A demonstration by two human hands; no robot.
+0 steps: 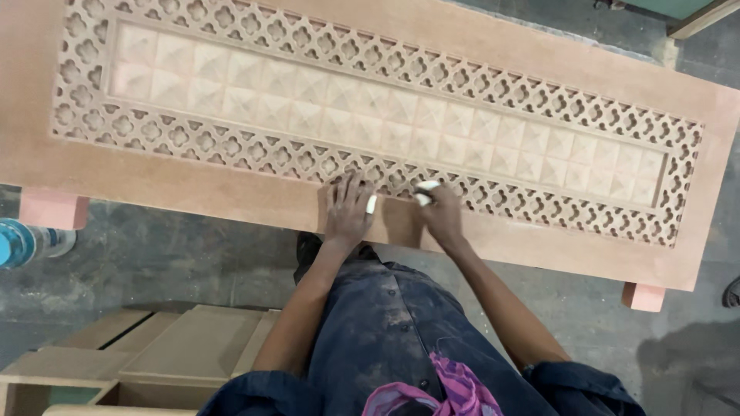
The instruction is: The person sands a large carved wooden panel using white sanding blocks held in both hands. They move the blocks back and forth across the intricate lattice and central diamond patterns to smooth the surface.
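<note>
You stand at the near long edge of one carved panel [231, 189], a long board of pale reddish-brown fibreboard that runs across the view and tilts down to the right. Its face carries a border of pierced four-lobed fretwork, two rows deep on the long sides, framing a sunken field of small raised pyramid squares set three rows deep. A plain flat margin runs outside the fretwork all round.

Your left hand [348, 212] lies flat on the panel's near margin, fingers spread and reaching up into the near fretwork band, with a small white piece [371, 203] showing at its right side; whether the hand pinches that piece or just rests beside it, you cannot tell. Your right hand [442, 212] is just right of the left one on the same margin, closed around a second white piece [426, 189] whose end pokes out toward the fretwork. That makes two white pieces, one per hand.

The panel rests on pink blocks: two show, one [52, 208] under its near left end, one [643, 296] under its near right end. Left of the panel's left block lies one blue bottle [23, 243] on the grey floor [193, 258]. Nearer you than the panel, at lower left, several plain boards [185, 347] are stacked.
</note>
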